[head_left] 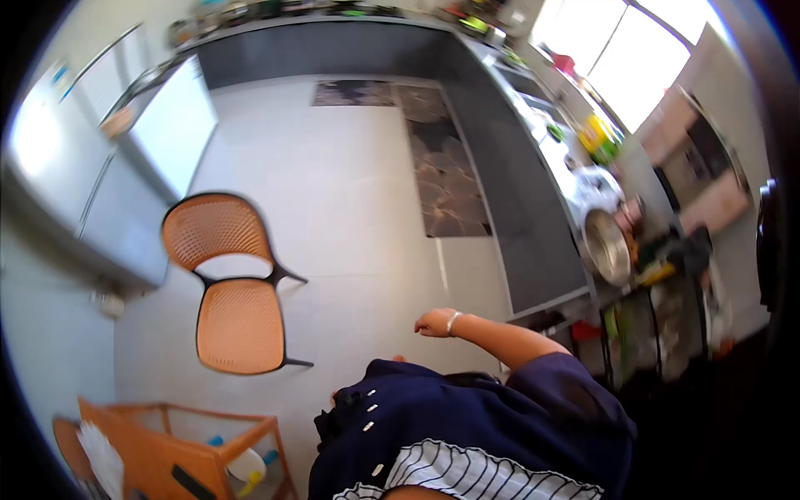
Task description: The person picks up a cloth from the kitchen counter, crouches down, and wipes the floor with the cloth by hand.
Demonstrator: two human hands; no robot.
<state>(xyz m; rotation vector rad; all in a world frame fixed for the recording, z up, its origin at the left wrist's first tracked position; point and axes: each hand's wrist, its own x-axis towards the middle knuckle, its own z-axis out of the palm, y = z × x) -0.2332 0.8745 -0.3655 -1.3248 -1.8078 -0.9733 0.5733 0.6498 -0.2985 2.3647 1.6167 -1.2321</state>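
My right hand (434, 322), with a pale bracelet on its wrist, hangs in front of my body above the light tiled floor (350, 275). Its fingers bend loosely and nothing shows in them; it touches no object. No part of my left hand can be made out beyond my dark blue, white-buttoned top (467, 408). The nearest furniture to the right hand is the end of the grey counter (533, 258). An orange chair (240, 325) with a dark frame stands apart from it, on the left.
Dark patterned mats (446, 162) lie along the counter. A metal basin (607, 247) sits at the counter's near end, above a rack of bags (654, 325). A refrigerator (62, 158) and a white cabinet (179, 125) stand left. A wooden frame (167, 450) is at lower left.
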